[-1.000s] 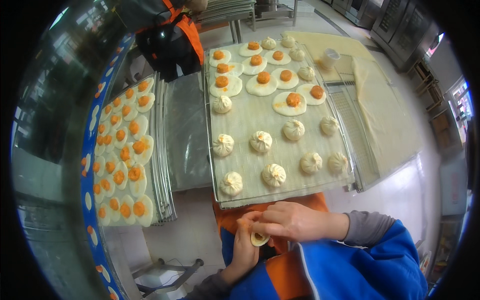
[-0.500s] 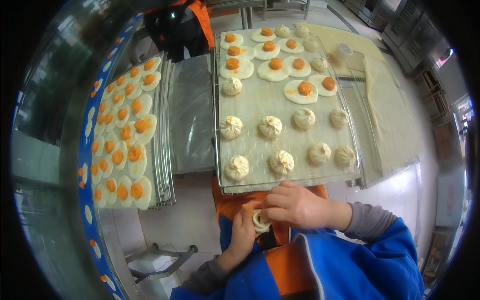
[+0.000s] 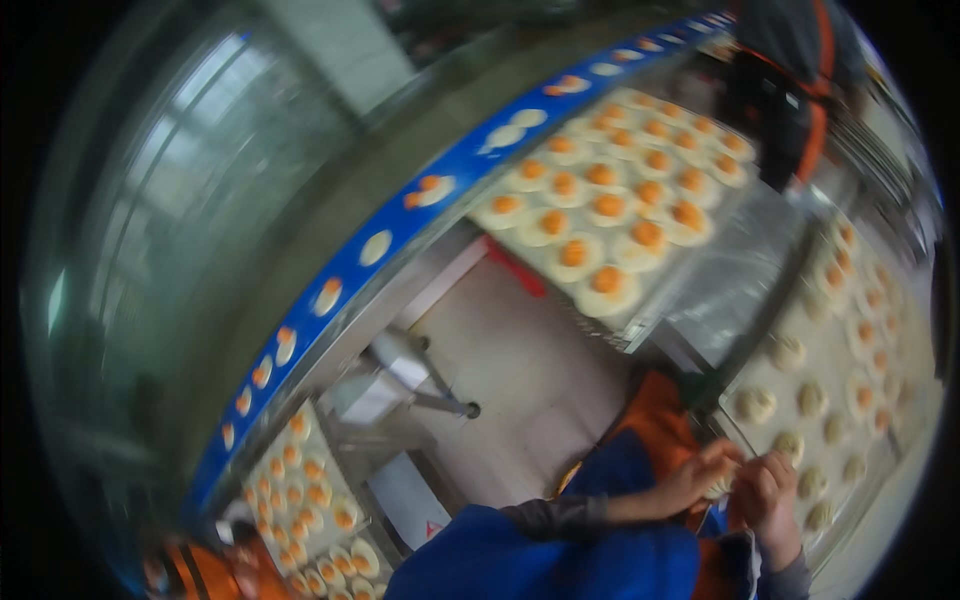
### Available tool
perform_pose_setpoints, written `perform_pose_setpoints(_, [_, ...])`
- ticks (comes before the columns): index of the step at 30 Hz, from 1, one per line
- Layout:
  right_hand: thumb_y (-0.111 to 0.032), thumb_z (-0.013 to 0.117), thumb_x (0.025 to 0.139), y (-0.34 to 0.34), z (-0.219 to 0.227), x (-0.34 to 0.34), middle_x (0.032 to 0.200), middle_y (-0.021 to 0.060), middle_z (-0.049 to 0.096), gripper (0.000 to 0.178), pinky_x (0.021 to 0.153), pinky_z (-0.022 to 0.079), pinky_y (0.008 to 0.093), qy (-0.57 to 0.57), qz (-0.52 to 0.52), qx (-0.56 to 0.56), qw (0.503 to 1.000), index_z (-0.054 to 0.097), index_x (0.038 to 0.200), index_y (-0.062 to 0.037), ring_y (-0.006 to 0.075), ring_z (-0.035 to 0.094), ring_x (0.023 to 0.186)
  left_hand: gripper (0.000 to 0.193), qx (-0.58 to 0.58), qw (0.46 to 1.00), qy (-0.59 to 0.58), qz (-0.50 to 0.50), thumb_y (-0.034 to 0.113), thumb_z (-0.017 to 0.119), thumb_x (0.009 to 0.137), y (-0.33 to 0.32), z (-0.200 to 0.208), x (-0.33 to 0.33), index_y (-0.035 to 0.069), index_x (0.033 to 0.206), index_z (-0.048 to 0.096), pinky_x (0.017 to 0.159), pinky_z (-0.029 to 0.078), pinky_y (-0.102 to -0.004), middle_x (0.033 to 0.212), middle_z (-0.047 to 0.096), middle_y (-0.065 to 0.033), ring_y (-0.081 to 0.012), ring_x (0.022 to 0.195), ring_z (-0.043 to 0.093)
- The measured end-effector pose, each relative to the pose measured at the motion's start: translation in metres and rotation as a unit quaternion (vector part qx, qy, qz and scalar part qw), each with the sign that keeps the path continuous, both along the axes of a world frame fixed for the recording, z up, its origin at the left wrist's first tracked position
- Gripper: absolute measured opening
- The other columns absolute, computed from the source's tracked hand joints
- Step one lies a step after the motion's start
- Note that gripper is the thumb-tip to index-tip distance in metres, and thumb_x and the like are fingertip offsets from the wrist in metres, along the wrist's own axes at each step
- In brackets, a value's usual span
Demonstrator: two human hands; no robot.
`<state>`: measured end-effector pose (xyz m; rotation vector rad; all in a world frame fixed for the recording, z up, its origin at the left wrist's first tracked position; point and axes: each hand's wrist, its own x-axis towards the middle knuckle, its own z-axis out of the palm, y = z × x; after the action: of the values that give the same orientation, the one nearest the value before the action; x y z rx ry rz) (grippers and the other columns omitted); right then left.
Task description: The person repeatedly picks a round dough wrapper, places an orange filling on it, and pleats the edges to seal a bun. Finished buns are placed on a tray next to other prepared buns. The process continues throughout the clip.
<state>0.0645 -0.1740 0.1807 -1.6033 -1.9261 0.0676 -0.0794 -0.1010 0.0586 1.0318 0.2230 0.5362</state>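
Note:
Close to my body, a pale dough bun [image 3: 719,487] sits between my two hands, partly hidden by fingers. My left hand [image 3: 690,477] cups it from the left with curled fingers. On its other side my right hand [image 3: 768,492] is closed, its fingertips gathered at the dough. Both hands are beside the near edge of a tray [image 3: 738,428] at the right. That tray bears several pleated buns, such as one bun [image 3: 755,404], and flat dough rounds topped with orange filling further off. Motion blur softens the picture.
A blue conveyor belt [image 3: 405,222] runs diagonally, carrying dough rounds with orange filling. Alongside it stand a tray [image 3: 640,322] of filled rounds and another such tray [image 3: 322,535] at lower left. One person [image 3: 790,90] stands at upper right, another [image 3: 190,570] at lower left.
My view has swung left, so the bun tray and my hands now appear at the right and the conveyor crosses the middle. The bun stays between my hands.

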Motion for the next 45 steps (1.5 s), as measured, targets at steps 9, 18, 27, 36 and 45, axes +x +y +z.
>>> perform_pose_setpoints(9, [-0.001,0.074,0.07,0.042,-0.023,-0.006,0.082,0.0125,0.063,0.022,0.065,0.05,0.0422,0.067,0.059,-0.1,0.991,0.067,0.09,-0.0039,0.0329,0.064,0.075,0.038,0.129,0.965,0.063,0.218,0.034,0.045,0.11,0.016,0.021,-0.036,0.002,0.125,0.057,0.094,0.048,-0.0333,0.112,0.061,-0.0144,-0.0224,0.102,0.063])
perform_pose_setpoints(18, [0.003,0.073,0.074,0.062,-0.03,-0.039,0.087,0.0136,0.065,0.018,0.072,0.051,0.0417,0.032,0.131,-0.093,0.986,0.067,0.091,-0.0022,0.0333,0.064,0.076,0.027,-0.007,0.979,0.085,0.183,0.026,0.048,0.109,0.022,0.018,-0.074,0.004,0.119,0.059,0.073,0.05,-0.0306,0.096,0.062,-0.0082,-0.0155,0.086,0.062])
perform_pose_setpoints(27, [-0.001,0.074,0.078,0.032,-0.006,-0.03,0.087,0.0151,0.063,0.024,0.068,0.051,0.0458,0.072,0.145,-0.165,0.973,0.066,0.101,-0.0013,0.0363,0.064,0.079,0.035,-0.05,0.999,-0.02,0.006,0.032,0.041,0.113,0.023,0.001,-0.078,0.006,0.136,0.048,0.05,0.045,-0.0234,0.094,0.066,-0.0079,-0.0102,0.063,0.06])
perform_pose_setpoints(36, [-0.007,0.074,0.085,0.014,0.004,-0.011,0.093,0.0143,0.062,0.02,0.076,0.053,0.0437,0.115,0.142,-0.092,0.979,0.063,0.101,-0.0028,0.0344,0.064,0.085,0.07,-0.196,0.961,0.138,-0.138,0.068,0.024,0.107,0.042,0.041,-0.042,0.006,0.111,0.056,0.039,0.034,-0.0222,0.075,0.062,-0.004,-0.0092,0.048,0.053])
perform_pose_setpoints(45, [-0.011,0.075,0.089,-0.011,0.003,-0.004,0.099,0.0144,0.063,0.03,0.081,0.056,0.0413,0.276,-0.065,-0.133,0.95,0.059,0.112,-0.0034,0.0352,0.066,0.093,0.051,0.102,0.99,0.081,0.059,0.049,0.031,0.113,0.02,0.06,-0.009,0.003,0.122,0.051,0.058,0.05,-0.0244,0.102,0.061,-0.0089,-0.0128,0.071,0.062])
